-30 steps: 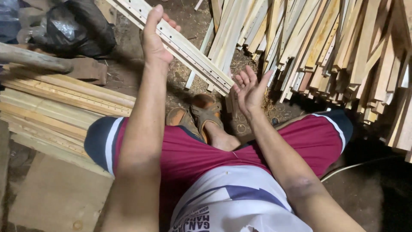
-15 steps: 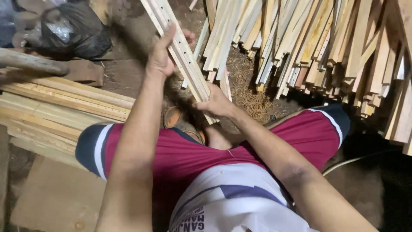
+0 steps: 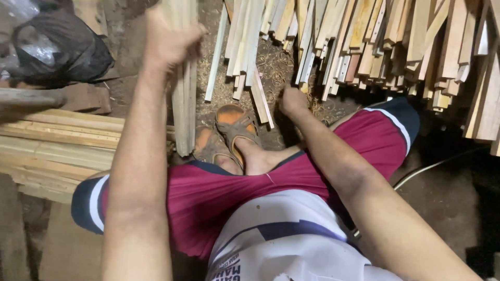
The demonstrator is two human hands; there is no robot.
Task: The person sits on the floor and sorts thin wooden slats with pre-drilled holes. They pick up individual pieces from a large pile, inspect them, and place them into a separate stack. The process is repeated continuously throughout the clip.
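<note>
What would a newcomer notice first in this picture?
First, the left hand at top left, closed around a bundle of slats standing almost upright. Next, the big heap of loose slats across the top right, with the right hand down at its edge, above the sandals.

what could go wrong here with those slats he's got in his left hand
The left hand grips a bundle of long pale wooden slats only near the top, so the loose lower ends could fan apart or slide out of the grip. Those ends hang close to the brown open sandals and bare toes, so a drop may strike the foot. The right hand reaches into the leaning pile of thin wooden strips; rough edges could give splinters, and pulling one strip might shift others.
</note>
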